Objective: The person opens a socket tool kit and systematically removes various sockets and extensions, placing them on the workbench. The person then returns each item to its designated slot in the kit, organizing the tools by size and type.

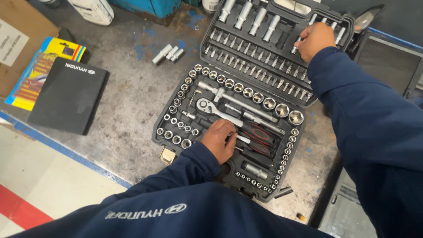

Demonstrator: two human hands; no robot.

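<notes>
**Both hands at work in an open socket case**

A large black moulded plastic socket case point(257, 94) is laid open on a worn grey metal bench point(132, 101), and everything below is placed relative to it. The left hand point(219, 140) is rested on the near tray, with the fingers curled narrowly over the red-and-black handled drivers point(260, 134) just beside the chrome ratchet wrench point(211, 108); whether a tool is actually gripped cannot be told. The right hand point(313, 40) is reached to the far right of the lid half, with the fingertips pinched around a small chrome bit point(296, 46) in its row.

The step is judged best done with the case held steady by the left hand, while the bit is drawn or pressed straight along its slot, so that neighbouring pieces are not knocked loose.

Three loose chrome sockets point(168, 53) are seen left of the lid, well apart from it. Further left, a flat black rectangular folder point(68, 96) with a small white marking is laid partly over a yellow-and-blue blister pack point(37, 70). Beyond these, a brown cardboard piece point(13, 44) with a white label is seen, and a white plastic container point(92, 9) stands at the far edge
</notes>
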